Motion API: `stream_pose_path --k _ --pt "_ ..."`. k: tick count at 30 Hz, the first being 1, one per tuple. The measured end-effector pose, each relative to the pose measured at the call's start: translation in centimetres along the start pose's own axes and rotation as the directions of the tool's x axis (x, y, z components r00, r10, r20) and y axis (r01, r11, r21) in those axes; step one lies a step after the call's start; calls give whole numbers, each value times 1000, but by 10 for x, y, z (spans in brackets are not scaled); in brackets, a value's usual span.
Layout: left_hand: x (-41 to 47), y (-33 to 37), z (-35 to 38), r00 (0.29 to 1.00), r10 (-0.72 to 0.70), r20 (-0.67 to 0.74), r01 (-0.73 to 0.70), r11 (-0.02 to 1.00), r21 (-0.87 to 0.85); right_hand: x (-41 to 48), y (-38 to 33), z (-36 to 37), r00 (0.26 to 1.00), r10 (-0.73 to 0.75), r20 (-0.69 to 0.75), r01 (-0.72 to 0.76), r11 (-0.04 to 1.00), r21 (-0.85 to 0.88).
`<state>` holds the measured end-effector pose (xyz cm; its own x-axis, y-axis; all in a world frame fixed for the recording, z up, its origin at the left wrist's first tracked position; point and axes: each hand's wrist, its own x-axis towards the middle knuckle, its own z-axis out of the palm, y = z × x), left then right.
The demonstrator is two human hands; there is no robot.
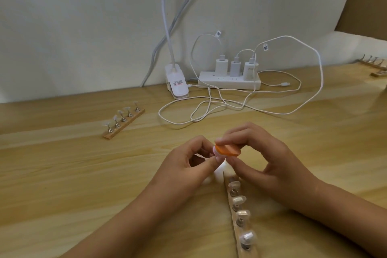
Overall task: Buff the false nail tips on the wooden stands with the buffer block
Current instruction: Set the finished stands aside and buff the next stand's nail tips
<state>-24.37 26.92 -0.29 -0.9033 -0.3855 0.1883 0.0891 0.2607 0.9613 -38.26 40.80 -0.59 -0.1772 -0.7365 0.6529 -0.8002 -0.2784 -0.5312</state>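
Observation:
An orange buffer block [227, 150] is pinched between thumb and fingers of my right hand [266, 163], above the table's near middle. My left hand [189, 165] pinches a small pale nail tip [278, 149] on its holder, pressed against the block's left end. Under my right hand a wooden stand [244, 224] runs toward me, carrying several clear nail tips on metal holders. A second wooden stand [123, 123] with several tips lies at the left, apart from both hands.
A white power strip [229, 82] with three chargers sits at the back wall, its white cables [209, 111] looping over the table. A white clip lamp base [177, 84] stands left of it. More stands [374, 65] lie at the far right edge.

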Motion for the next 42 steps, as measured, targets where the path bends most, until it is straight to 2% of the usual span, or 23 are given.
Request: stream_pose_path --k 5,7,10,14,17,21,25,28,35,39,42 --pt "1 -1 -1 1000 -19 -13 20 1000 24 1 10 -7 981 192 -16 -191 979 67" --pt "0 -2 -1 1000 -25 -17 25 999 39 1 11 -9 971 231 -55 -222 964 145" --pt "1 -3 -2 999 -41 -18 41 999 24 2 6 -11 977 193 -89 -170 961 219" --pt "2 -3 -2 999 -39 -22 39 999 18 1 3 -9 998 62 -3 -61 992 109" --pt "1 -3 -2 999 -35 -26 35 999 13 1 5 -7 994 106 24 -108 989 105" --pt "0 0 -1 1000 -28 -8 28 1000 1 0 5 -5 999 39 35 -41 997 60" --pt "1 -1 -1 1000 -26 -11 26 1000 9 2 5 -6 994 110 7 -110 989 95" --pt "0 0 -1 1000 -26 -5 26 1000 1 0 4 -4 998 53 16 -53 997 55" --pt "1 -2 -2 1000 -17 -24 17 1000 2 1 11 -3 999 52 10 -52 999 -3" --pt "2 -4 -2 1000 -16 -26 16 1000 10 1 12 -5 995 101 13 -101 995 9" --pt "2 -4 -2 1000 -15 -13 15 1000 14 0 11 -5 999 29 35 -29 1000 -7"
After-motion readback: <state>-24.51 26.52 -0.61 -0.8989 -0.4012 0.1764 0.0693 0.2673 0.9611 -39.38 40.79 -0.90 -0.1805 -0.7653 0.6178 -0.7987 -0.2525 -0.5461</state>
